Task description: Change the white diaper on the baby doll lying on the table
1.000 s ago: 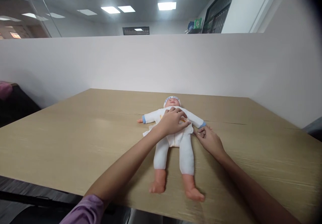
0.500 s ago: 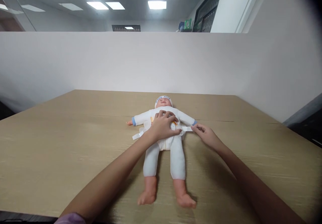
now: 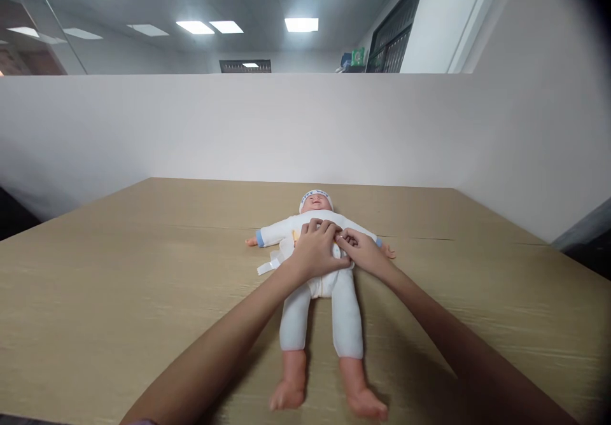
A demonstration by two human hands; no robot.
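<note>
A baby doll (image 3: 347, 323) in a white suit with blue cuffs lies on its back, feet toward me. A white diaper (image 3: 321, 287) is around its hips. My left hand (image 3: 318, 247) rests over the diaper's front, fingers curved on the belly and thumb apart. Beside it, my right hand (image 3: 360, 248) is closed in a pinch at the diaper's right side, by the left fingertips. The tab in that pinch is mostly hidden by the fingers. On the left, another white fastening tab (image 3: 268, 266) sticks out loose over the table.
The doll lies on a wide wooden table (image 3: 143, 298) with a seam across it. A white low wall (image 3: 238, 126) stands behind the far edge, with glass above it. The doll's head (image 3: 316, 202) wears a printed white band.
My right hand has moved left and inward, bringing the stretched right tab from beside the doll onto the diaper's front. My left hand stays on the diaper. The view has tilted slightly up.
</note>
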